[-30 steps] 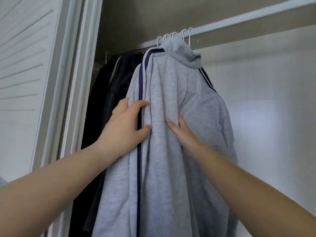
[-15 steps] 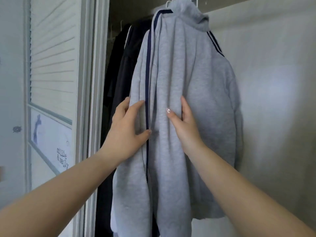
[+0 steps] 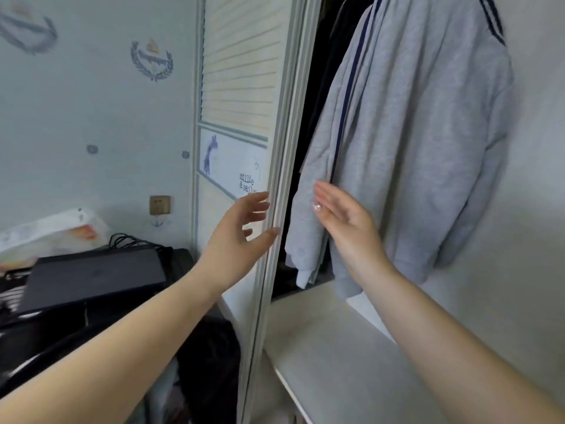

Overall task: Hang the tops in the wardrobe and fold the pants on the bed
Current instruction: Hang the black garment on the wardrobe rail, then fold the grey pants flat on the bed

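A grey sweatshirt [image 3: 422, 142] with navy stripes hangs inside the wardrobe, its hem just above the white wardrobe shelf [image 3: 330, 347]. Dark tops [image 3: 324, 87] hang behind it to the left. My left hand [image 3: 241, 234] is open with fingers spread, in front of the sliding door's edge [image 3: 281, 166], holding nothing. My right hand [image 3: 342, 215] is open, fingers straight, just in front of the sweatshirt's lower left sleeve; contact cannot be made out. The rail and hangers are out of view above.
The louvred wardrobe door [image 3: 238, 87] stands left of the opening. Further left, black flat devices [image 3: 91, 276] and cables sit on a low stand, with a plastic-wrapped bundle [image 3: 49, 231] behind. A wall socket [image 3: 159, 205] is on the pale wall.
Both hands have let go of the grey sweatshirt and dropped lower. My view has swung down and left, bringing the door, wall and shelf into sight.
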